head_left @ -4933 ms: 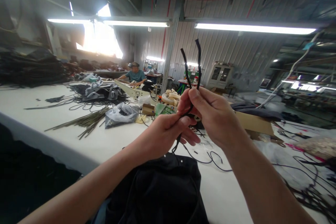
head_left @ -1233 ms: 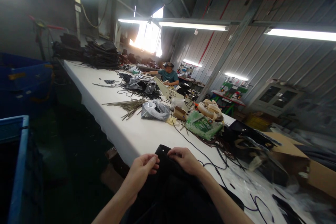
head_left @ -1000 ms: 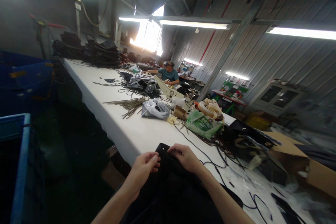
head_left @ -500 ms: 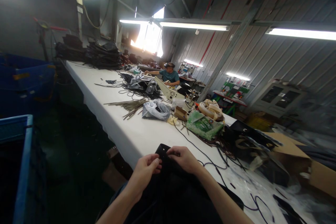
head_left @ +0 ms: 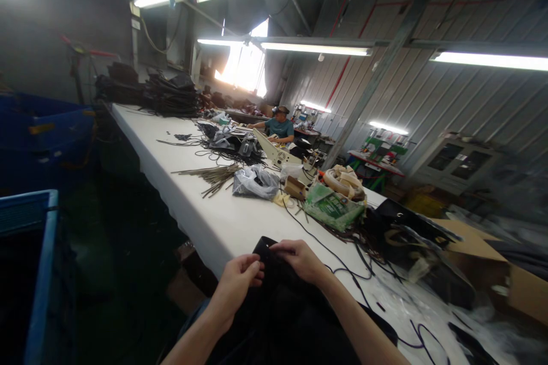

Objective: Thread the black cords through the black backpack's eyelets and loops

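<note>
A black fabric piece (head_left: 278,308) lies over the near edge of the long white table (head_left: 222,222) and hangs toward me. My left hand (head_left: 237,279) is closed, pinching its upper left edge. Beside it, my right hand (head_left: 302,259) is closed too, fingertips pressed on the top edge near small pale rivets. A thin black cord (head_left: 338,265) trails from the fabric across the table to the right.
On the table lie a green packet (head_left: 331,208), a grey plastic bag (head_left: 256,181), a bundle of thin rods (head_left: 212,174) and tangled cords. A cardboard box (head_left: 492,274) stands at right. A blue bin (head_left: 25,274) stands at left. Another person (head_left: 279,124) sits far back.
Earlier I held two black cord ends up in front of me. My hands have since dropped to the fabric's edge and the view turned left. In the last second they barely moved.
</note>
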The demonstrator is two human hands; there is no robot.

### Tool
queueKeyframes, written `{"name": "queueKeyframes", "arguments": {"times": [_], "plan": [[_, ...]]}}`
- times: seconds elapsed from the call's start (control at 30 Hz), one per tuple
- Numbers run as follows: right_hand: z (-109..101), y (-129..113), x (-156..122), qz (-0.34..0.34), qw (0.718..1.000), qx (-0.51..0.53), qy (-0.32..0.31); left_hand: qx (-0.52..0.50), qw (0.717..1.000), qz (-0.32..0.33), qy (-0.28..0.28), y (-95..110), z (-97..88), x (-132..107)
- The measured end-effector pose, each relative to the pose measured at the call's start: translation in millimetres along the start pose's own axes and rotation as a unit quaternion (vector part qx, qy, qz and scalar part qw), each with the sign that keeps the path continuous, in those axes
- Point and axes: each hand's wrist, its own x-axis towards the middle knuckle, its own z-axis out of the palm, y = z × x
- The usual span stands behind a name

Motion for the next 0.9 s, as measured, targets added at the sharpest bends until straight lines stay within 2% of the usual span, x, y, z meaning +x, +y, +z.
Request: {"name": "queueKeyframes", "arguments": {"times": [0.33, 0.6, 0.9], "plan": [[9.0, -2.7, 1.9, 0.013, 1.000, 0.010, -0.002, -0.002, 1.000, -0.003, 0.000, 0.5, 2.1, -3.5], [7.9, -3.9, 0.3, -0.002, 1.000, -0.025, 0.003, -0.011, 1.000, 0.000, 0.000, -4.9, 3.8, -3.3], [6.8, -5.5, 2.6, 0.009, 1.000, 0.004, -0.007, -0.012, 1.000, 0.002, -0.004, -4.9, 0.9, -3.0]]}}
